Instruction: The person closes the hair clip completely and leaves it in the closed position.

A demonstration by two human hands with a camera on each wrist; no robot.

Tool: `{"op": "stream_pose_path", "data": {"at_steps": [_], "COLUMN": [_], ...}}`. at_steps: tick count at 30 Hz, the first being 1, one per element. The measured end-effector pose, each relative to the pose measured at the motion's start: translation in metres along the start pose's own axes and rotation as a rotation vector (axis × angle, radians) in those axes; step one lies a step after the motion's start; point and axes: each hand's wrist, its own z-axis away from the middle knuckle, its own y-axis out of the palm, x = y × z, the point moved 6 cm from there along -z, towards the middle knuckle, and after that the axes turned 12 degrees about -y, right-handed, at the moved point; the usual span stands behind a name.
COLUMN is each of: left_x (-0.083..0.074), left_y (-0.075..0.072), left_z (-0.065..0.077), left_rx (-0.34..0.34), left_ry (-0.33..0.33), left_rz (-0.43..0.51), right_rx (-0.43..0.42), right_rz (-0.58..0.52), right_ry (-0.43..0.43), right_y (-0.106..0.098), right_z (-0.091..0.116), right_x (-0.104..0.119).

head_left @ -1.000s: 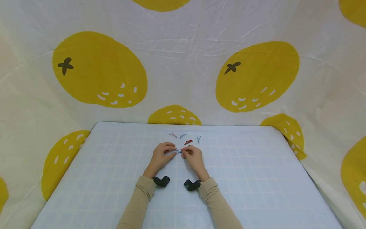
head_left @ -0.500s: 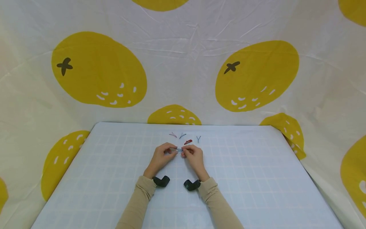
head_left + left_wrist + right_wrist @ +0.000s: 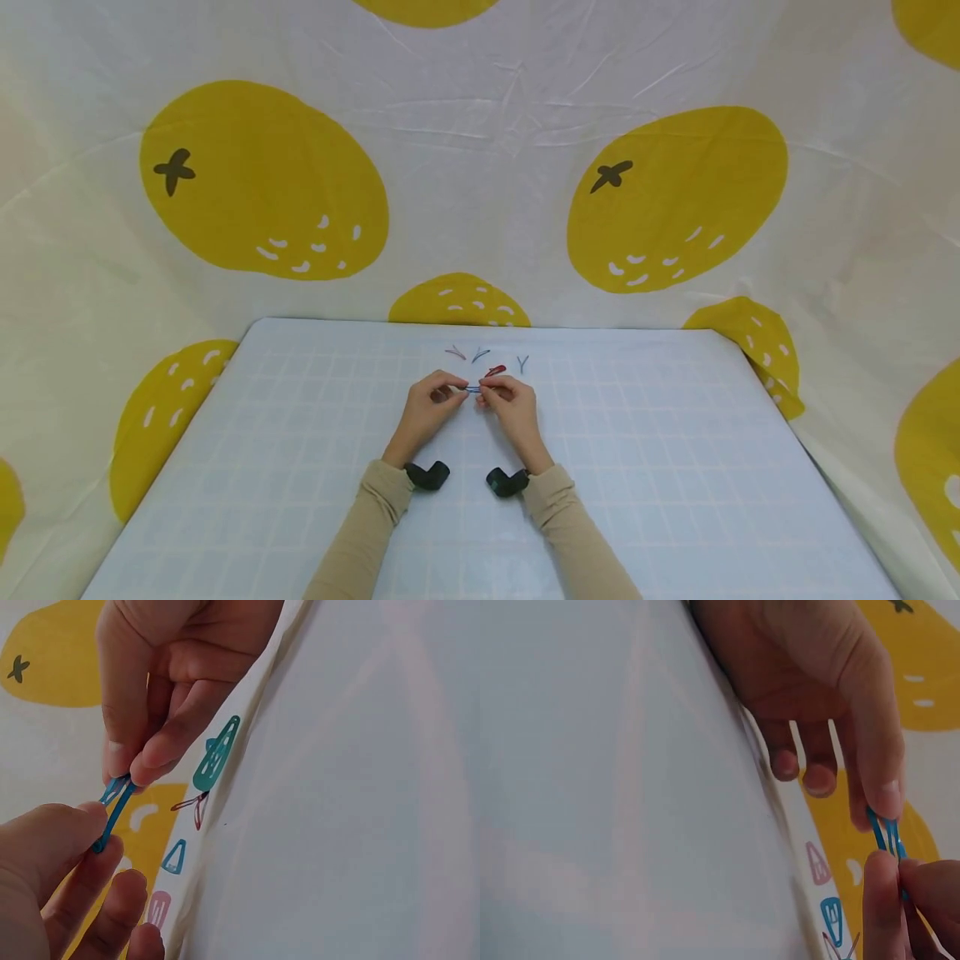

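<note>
A blue snap hair clip (image 3: 473, 389) spans the small gap between my two hands. My left hand (image 3: 432, 408) pinches one end of it between thumb and index finger, the other fingers spread apart in the left wrist view. My right hand (image 3: 514, 410) pinches the opposite end, its remaining fingers bunched behind. The held clip (image 3: 114, 814) shows two narrow blue arms side by side, its ends covered by the fingertips. Just beyond the right hand's fingers lies a red hair clip (image 3: 495, 370).
Further back on the pale checked table (image 3: 637, 467) lie a pink hair clip (image 3: 455, 353), a blue one (image 3: 480, 355) and a Y-shaped bluish one (image 3: 522, 363). A green clip (image 3: 217, 754) shows in the left wrist view. The fruit-patterned cloth (image 3: 480, 208) hangs behind the table.
Both hands have shifted slightly away from the body with the blue hair clip between them. The clip lies more level, and the right fingertips now overlap the red clip's near end.
</note>
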Motion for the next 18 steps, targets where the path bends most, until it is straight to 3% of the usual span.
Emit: {"op": "stream_pose_path", "data": {"at_steps": [5,12,18], "left_x": [0.001,0.005,0.007], "left_y": [0.002,0.005,0.011], "left_z": [0.0,-0.001,0.001], "left_rx": [0.017,0.097,0.165], "left_ry": [-0.054,-0.122,-0.185], "left_rz": [0.069,0.208,0.246], "right_rx": [0.032,0.09,0.133], "right_rz": [-0.017,0.021,0.029], "right_ry": [0.005,0.041,0.073], "right_y": [-0.002,-0.007,-0.011], "right_z": [-0.001,0.0,0.004], "right_x": [0.001,0.007,0.007]}}
